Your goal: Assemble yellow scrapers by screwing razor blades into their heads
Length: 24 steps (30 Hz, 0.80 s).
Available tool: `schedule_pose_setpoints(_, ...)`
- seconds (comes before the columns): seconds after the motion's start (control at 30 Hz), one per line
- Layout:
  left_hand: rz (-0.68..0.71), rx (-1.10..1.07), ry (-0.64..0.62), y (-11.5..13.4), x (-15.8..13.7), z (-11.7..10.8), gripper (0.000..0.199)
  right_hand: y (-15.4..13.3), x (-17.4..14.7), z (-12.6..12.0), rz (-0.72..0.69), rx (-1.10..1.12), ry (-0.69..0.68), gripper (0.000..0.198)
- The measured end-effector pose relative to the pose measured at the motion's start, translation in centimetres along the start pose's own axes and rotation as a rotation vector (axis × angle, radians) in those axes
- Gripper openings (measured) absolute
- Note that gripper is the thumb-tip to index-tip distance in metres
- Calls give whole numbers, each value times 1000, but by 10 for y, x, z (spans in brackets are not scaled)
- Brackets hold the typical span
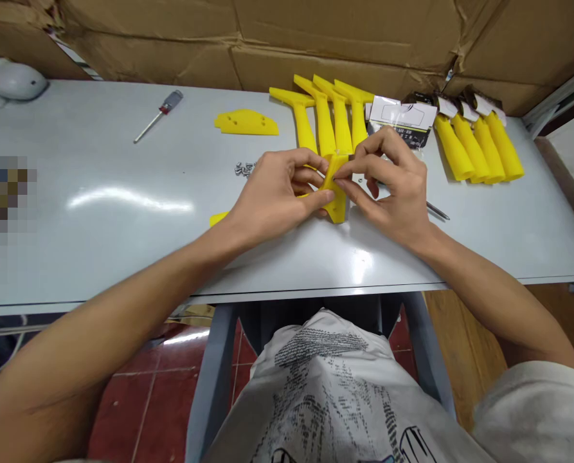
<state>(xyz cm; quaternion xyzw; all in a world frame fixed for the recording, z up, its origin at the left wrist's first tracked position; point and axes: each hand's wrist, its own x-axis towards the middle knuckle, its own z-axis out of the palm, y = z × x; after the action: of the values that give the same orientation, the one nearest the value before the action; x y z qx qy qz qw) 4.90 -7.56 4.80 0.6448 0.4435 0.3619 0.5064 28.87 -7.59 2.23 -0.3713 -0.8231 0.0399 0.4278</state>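
Note:
My left hand (pixel 287 186) is closed around a yellow plastic T-shaped handle (pixel 337 204), its wide head held up over the table. A yellow end (pixel 218 218) shows past my left wrist, perhaps the same handle's grip; my hand hides the link. With thumb and fingertips pinched against the head's face, my right hand (pixel 387 183) has something too small to make out, if anything. Small metal screws (pixel 244 169) lie in a pile left of my left hand. Partly under my right hand is a screwdriver shaft (pixel 438 211).
Several yellow T-shaped handles (pixel 301 122) lie behind my hands, beside a labelled plastic packet (pixel 402 119). Several packaged yellow handles (pixel 484 148) line the right. A flat yellow plate (pixel 247 122) and a clear-handled screwdriver (pixel 159 116) lie back left. Cardboard (pixel 171 32) walls the rear.

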Motion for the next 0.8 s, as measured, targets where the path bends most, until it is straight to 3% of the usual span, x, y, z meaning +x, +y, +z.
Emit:
schedule_pose_setpoints(0.13, 45, 43, 7, -5, 1, -1, 49, 6, -1, 6, -95, 22, 80, 23)
schedule_pose_setpoints(0.37, 222, 180, 63, -8, -3, 1, 33, -7, 2, -8, 84, 74, -1, 22)
schedule_pose_setpoints(0.57, 292, 250, 59, -8, -5, 3, 39, -6, 7, -14, 89, 281, -62, 36)
schedule_pose_setpoints(0.8, 383, 342, 65, -11, -8, 6, 40, -7, 9, -18, 229, 358, -65, 65)
